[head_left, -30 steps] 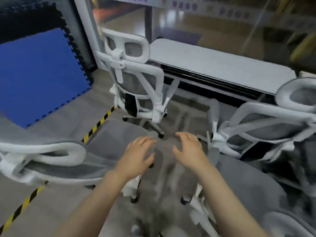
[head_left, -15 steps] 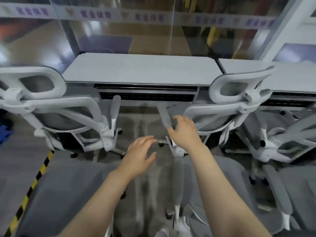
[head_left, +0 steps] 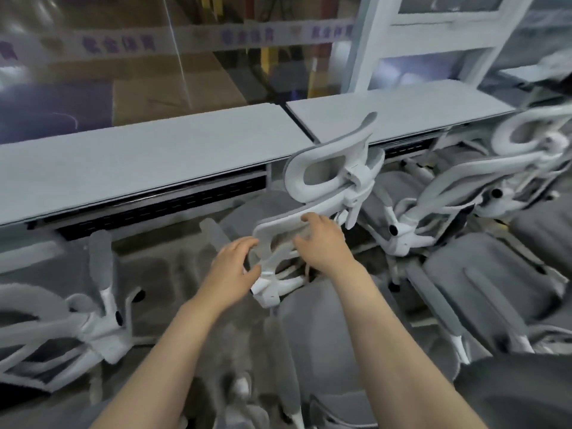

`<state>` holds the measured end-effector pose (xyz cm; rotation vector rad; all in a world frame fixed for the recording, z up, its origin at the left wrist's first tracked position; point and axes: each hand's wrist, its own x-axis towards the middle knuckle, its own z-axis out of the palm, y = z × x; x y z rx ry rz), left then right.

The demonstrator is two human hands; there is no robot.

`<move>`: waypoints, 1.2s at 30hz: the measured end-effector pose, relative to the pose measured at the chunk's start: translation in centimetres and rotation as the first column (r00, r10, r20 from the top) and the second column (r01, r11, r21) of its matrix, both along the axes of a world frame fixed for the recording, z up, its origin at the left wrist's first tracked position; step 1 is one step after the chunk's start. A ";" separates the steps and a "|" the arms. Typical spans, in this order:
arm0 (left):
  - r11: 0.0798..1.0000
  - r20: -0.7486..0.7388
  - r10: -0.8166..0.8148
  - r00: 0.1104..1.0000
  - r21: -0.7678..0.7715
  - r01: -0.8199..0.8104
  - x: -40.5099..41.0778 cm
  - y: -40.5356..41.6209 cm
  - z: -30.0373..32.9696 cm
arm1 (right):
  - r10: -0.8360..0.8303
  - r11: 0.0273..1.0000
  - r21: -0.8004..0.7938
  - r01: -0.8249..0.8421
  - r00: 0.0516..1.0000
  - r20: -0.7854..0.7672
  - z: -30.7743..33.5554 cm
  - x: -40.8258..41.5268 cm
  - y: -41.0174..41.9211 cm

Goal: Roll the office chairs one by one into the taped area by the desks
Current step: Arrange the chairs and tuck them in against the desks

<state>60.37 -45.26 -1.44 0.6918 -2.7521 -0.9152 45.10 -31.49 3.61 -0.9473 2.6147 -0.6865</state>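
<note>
Dim, even indoor light, motion blur throughout (worst at edges), wide-angle bending.

Office chair [head_left: 328,193]: frame and headrest of white moulded plastic, smooth, faint sheen; back panel of grey mesh cloth, matt. Neighbouring chairs [head_left: 458,193]: same white plastic, seats of grey woven cloth, matt. Surface [head_left: 148,156]: pale grey laminate, smooth, matt. Partition [head_left: 123,57] behind: clear glass, glossy, reflective, with a frosted printed band. Floor [head_left: 173,274]: grey, dull.
</note>
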 end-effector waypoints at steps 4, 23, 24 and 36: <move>0.994 0.015 -0.097 0.995 0.057 0.096 -6.7 -2.5 -0.1 | -0.255 0.967 -0.027 0.253 0.965 -0.067 0.4 -6.2 1.1; 0.893 0.194 -0.431 0.881 0.232 0.386 -17.1 -8.9 -2.3 | -0.429 0.899 0.043 0.435 0.897 -0.106 -1.0 -18.9 -5.3; 0.892 0.191 -0.436 0.880 0.226 0.392 -17.1 -9.0 -2.4 | -0.433 0.898 0.024 0.439 0.893 -0.125 -1.4 -18.7 -5.2; 0.885 0.206 -0.454 0.867 0.216 0.412 -14.7 -12.3 -2.0 | -0.484 0.866 -0.031 0.498 0.823 -0.296 -2.9 -14.4 -5.9</move>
